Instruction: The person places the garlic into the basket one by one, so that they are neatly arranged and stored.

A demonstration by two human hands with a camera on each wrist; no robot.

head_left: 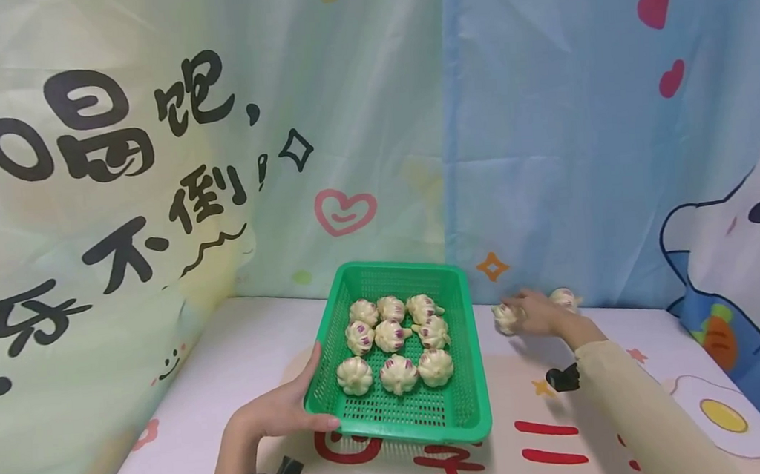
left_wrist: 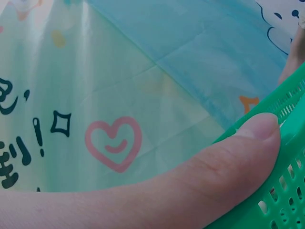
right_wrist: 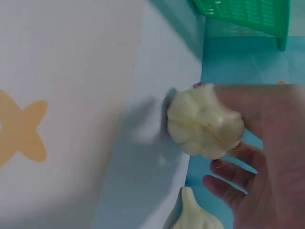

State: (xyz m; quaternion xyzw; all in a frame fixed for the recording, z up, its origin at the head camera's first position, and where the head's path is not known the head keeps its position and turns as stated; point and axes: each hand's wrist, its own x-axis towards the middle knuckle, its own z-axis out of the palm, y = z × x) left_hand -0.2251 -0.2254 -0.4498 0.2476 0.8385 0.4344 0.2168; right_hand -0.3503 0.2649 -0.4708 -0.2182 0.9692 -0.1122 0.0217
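My left hand grips the near-left corner of a green plastic basket; its thumb lies over the rim in the left wrist view. Several white garlic bulbs with purple streaks sit in rough rows inside. To the right of the basket, my right hand pinches another garlic bulb between thumb and fingers, close to the table at the back. One more garlic bulb lies just right of that hand, partly hidden by it in the head view.
The table has a printed cover with red strokes and a fried egg picture. Printed cloth hangs along the back and left of the table, and its lower edge meets the tabletop near the right hand.
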